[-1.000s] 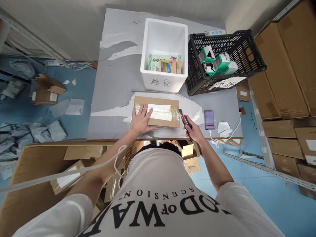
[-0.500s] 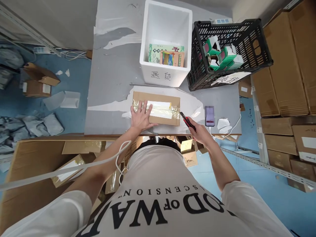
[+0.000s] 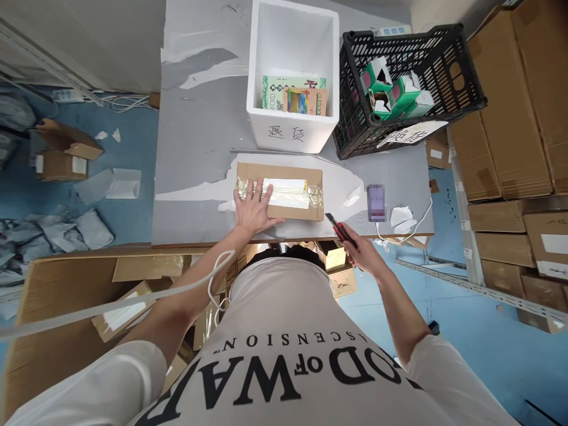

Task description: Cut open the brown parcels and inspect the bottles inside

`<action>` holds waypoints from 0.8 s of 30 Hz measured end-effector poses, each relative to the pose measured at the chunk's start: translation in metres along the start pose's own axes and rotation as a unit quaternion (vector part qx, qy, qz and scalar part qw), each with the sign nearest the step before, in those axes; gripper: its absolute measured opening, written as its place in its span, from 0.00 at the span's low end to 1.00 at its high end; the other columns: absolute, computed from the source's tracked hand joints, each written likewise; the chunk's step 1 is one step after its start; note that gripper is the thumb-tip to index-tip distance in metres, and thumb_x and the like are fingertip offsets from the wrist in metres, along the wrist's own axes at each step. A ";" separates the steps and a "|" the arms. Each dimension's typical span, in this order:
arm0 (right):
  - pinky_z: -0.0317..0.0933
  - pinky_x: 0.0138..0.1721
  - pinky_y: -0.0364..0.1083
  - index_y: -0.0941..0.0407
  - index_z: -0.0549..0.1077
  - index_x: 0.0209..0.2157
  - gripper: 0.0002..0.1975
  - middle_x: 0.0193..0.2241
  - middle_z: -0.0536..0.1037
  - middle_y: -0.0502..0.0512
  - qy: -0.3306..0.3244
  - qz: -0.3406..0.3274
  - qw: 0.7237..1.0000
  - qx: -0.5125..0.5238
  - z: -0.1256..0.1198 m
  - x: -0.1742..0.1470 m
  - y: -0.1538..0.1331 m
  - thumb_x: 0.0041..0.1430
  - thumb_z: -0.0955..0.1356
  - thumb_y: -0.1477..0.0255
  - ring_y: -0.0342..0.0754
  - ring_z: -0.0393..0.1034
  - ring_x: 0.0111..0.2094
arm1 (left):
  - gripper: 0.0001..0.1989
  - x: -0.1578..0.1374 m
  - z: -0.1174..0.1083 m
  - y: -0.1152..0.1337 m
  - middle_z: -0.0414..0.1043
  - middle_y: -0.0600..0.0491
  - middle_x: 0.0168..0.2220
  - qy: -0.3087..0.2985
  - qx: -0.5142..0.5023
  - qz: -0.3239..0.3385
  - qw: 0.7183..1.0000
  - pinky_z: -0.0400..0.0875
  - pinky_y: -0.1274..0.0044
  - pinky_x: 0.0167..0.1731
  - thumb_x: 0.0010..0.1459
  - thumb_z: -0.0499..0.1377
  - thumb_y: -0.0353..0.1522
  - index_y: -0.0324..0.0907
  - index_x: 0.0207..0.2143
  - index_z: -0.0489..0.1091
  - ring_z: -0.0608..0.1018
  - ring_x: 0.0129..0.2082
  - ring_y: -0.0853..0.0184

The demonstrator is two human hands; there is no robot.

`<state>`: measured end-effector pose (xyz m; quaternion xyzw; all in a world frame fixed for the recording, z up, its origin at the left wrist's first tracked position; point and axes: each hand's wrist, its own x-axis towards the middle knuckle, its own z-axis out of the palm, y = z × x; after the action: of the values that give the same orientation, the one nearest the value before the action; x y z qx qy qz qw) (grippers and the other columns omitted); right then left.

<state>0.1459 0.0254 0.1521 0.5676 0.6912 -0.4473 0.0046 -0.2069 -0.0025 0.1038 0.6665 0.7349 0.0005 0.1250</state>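
Note:
A taped cardboard box [image 3: 288, 214] with a white label lies flat near the front edge of the table. My left hand [image 3: 252, 210] rests on its left part, fingers spread over the tape and the label's edge. Just off the box's right end, my right hand [image 3: 360, 251] grips a red and black box cutter [image 3: 341, 231]. The cutter's tip points up and left, apart from the box. Clear tape wraps both ends of the box, and its flaps look closed.
Behind the box stand a white foam bin [image 3: 293, 130] with printed packets and a black plastic crate [image 3: 355, 133] with green cartons. A phone [image 3: 377, 203] on a cable and torn paper [image 3: 402, 219] lie to the right. A large open carton [image 3: 66, 296] stands front left.
My right hand has drawn the box cutter down and slightly right, away from the box's right end. My left hand stays on the box. The whole view has shifted slightly.

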 end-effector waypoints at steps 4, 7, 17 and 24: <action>0.68 0.32 0.50 0.53 0.38 0.70 0.35 0.34 0.78 0.59 0.110 0.059 0.985 -0.116 -0.002 0.025 0.027 0.66 0.56 0.60 0.52 0.72 0.28 | 0.53 -0.002 0.004 -0.003 0.35 0.38 0.71 0.025 -0.010 0.009 1.000 0.30 0.42 0.60 0.51 0.48 0.63 0.42 0.70 0.42 0.41 0.69 0.40; 0.65 0.42 0.55 0.61 0.41 0.70 0.33 0.46 0.74 0.70 0.143 0.094 0.968 -0.184 0.021 0.070 0.041 0.67 0.53 0.67 0.60 0.71 0.42 | 0.52 -0.005 0.008 -0.006 0.36 0.36 0.71 0.062 -0.019 0.031 0.997 0.29 0.43 0.60 0.52 0.51 0.61 0.42 0.69 0.44 0.42 0.69 0.40; 0.57 0.54 0.63 0.60 0.50 0.67 0.33 0.59 0.58 0.74 0.172 0.143 0.944 -0.244 0.089 0.140 0.064 0.61 0.60 0.74 0.65 0.57 0.57 | 0.33 -0.040 0.030 0.000 0.52 0.38 0.67 0.073 -0.039 0.102 0.991 0.37 0.53 0.64 0.63 0.50 0.44 0.40 0.67 0.53 0.54 0.68 0.51; 0.46 0.62 0.65 0.60 0.43 0.69 0.37 0.66 0.49 0.72 0.180 -0.233 0.917 -0.270 0.031 0.145 -0.042 0.65 0.59 0.58 0.65 0.41 0.67 | 0.41 -0.039 0.027 0.004 0.51 0.40 0.68 0.031 -0.059 0.079 0.995 0.40 0.56 0.65 0.56 0.56 0.49 0.40 0.67 0.53 0.53 0.68 0.49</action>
<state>0.0455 0.1211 0.0853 0.4382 0.8877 -0.1223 -0.0710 -0.1948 -0.0451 0.0859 0.7133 0.6825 0.0744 0.1407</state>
